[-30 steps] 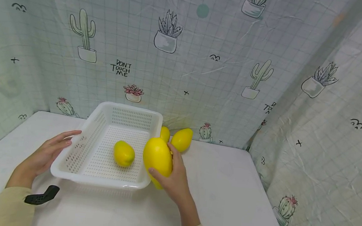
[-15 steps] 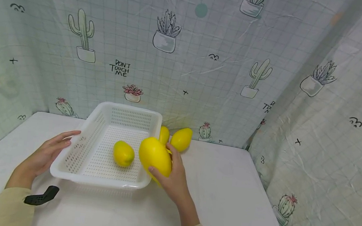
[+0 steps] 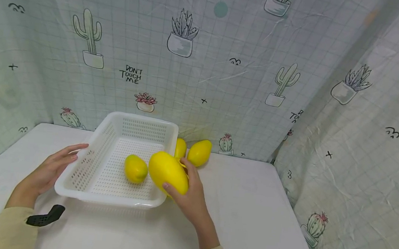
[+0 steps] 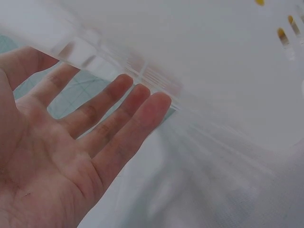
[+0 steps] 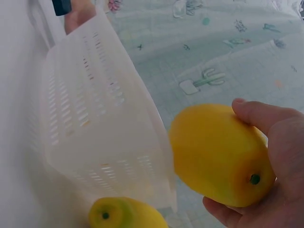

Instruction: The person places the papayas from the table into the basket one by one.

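Note:
My right hand (image 3: 191,194) grips a large yellow lemon (image 3: 167,172), thumb on one side and fingers on the other. This lemon overlaps the right rim of the white perforated plastic basket (image 3: 111,198) in the head view. Its green stem dot faces the camera in the right wrist view. Inside the basket lies a smaller lemon (image 3: 135,169). My left hand (image 3: 48,169) is at the basket's left side, its extended fingertips (image 4: 154,105) against the wall and the palm bare.
Behind the basket's right side sit two more lemons, one partly hidden (image 3: 180,148) and one in fuller view (image 3: 199,153). Low in the right wrist view, a lemon (image 5: 130,216) lies beside the basket. A cactus-print curtain (image 3: 226,78) stands behind the white table (image 3: 245,210).
The held lemon has shifted left over the basket's right rim and tilted, its far end swinging leftward. My left hand, the basket and the lemon inside it have stayed put.

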The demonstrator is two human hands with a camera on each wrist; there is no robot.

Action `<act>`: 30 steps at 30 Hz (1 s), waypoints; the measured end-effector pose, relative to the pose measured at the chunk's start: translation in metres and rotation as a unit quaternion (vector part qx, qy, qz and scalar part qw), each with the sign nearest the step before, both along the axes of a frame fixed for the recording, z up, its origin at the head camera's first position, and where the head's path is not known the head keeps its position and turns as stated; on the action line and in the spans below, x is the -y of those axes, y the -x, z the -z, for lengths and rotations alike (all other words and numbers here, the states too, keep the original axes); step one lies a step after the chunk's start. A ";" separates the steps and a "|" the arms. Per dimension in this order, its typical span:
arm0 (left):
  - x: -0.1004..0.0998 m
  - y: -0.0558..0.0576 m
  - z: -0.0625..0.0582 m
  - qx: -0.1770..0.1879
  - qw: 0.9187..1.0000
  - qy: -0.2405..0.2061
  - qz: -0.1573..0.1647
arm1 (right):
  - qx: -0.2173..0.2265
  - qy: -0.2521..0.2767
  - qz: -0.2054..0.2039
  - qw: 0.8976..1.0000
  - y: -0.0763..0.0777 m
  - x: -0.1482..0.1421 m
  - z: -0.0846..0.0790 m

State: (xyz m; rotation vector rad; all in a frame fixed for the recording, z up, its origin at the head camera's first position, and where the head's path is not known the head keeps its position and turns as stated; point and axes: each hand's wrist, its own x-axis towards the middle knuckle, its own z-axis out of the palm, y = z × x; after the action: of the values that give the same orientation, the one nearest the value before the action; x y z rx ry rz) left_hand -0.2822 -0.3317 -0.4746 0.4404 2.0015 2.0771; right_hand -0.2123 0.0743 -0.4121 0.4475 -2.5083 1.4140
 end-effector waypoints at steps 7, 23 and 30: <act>0.000 0.000 0.000 -0.005 1.000 -0.003 0.002 | -0.006 0.001 -0.011 1.000 -0.001 0.001 -0.001; 0.001 0.001 0.002 0.000 1.000 0.003 -0.003 | -0.042 -0.001 -0.018 0.999 0.000 0.003 0.001; 0.001 0.001 0.001 0.006 1.000 0.005 -0.011 | -0.043 0.005 -0.034 0.999 0.001 0.005 0.003</act>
State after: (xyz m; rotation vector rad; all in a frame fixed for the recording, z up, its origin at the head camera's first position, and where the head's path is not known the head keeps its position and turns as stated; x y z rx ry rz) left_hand -0.2828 -0.3326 -0.4759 0.4040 2.0179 2.0758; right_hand -0.2130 0.0694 -0.4153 0.5833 -2.4388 1.4000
